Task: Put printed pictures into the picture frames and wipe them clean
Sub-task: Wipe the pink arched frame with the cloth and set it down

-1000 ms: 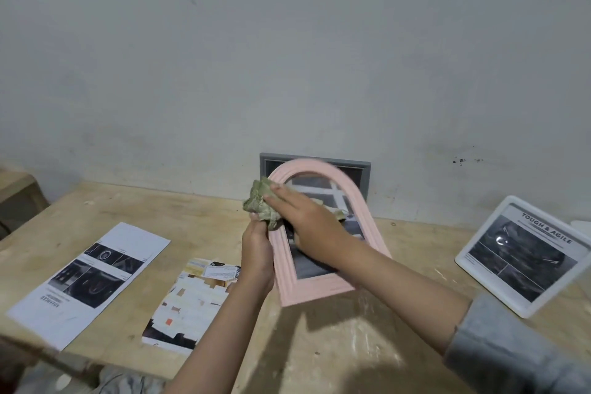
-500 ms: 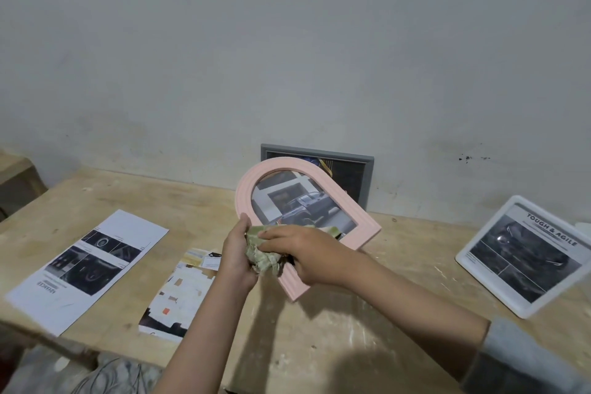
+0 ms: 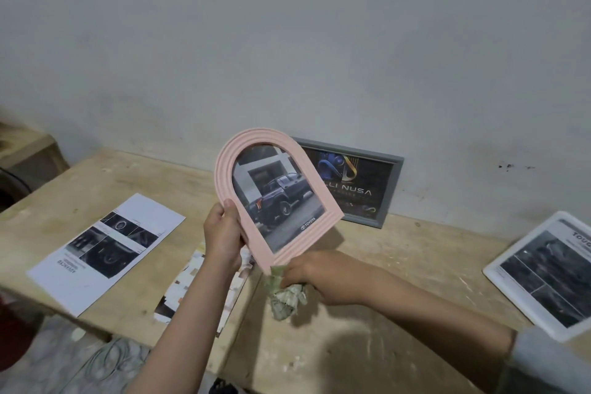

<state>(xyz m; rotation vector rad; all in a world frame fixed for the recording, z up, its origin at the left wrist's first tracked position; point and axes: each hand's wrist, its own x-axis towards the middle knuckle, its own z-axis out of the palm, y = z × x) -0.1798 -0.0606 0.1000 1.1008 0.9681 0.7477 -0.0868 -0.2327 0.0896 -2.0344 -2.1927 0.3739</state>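
Note:
My left hand (image 3: 224, 235) grips the left edge of a pink arched picture frame (image 3: 323, 211), holding it tilted up above the wooden table (image 3: 399, 265). Inside the frame is a printed picture of a dark pickup truck. My right hand (image 3: 319, 278) is just below the frame's bottom edge, closed on a crumpled greenish cloth (image 3: 286, 299) that hangs low over the table. A grey rectangular frame (image 3: 395, 189) with a dark picture leans on the wall behind. A white frame (image 3: 540, 278) with a black-and-white print lies at the right.
A printed sheet (image 3: 105, 253) with dark car photos lies at the left of the table. A worn booklet (image 3: 188, 288) lies under my left forearm near the front edge. The grey wall stands close behind the table. Cables lie on the floor at lower left.
The cloth came off the frame's glass: my right hand dropped with it from the frame's top to below its bottom edge. My left hand lifted and turned the frame up, baring the truck picture.

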